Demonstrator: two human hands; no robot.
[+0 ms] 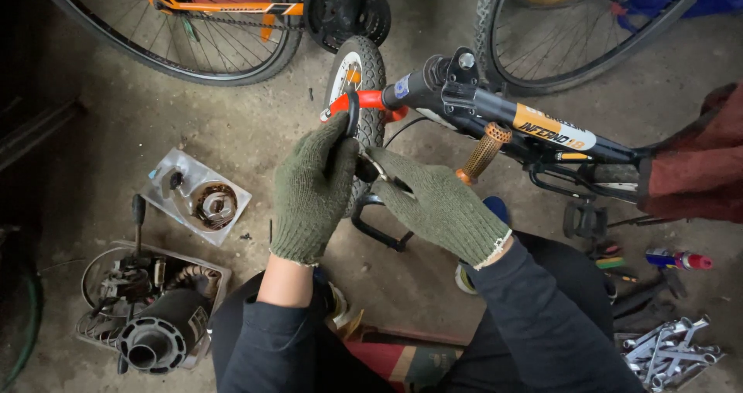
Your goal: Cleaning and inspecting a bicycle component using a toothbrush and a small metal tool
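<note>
Though both gloves cover the work, left hand (313, 188) looks wrapped round a black lever (353, 113) by the red fork (370, 100), grip closed on it. Right hand (437, 205) pinches a small tool (381, 170), mostly hidden; can't tell what kind. Small bike (495, 114) lies on the floor, wheel (357, 76) just behind the hands. Its rear is cut off by a red-brown sleeve (689, 172). Spanners (669, 350) lie bottom right, motor (162, 331) bottom left.

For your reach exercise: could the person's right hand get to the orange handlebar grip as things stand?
Probably yes. The right hand sits just left of the grip, with open air between them. It appears to be holding a small tool, which may need setting down first.
</note>
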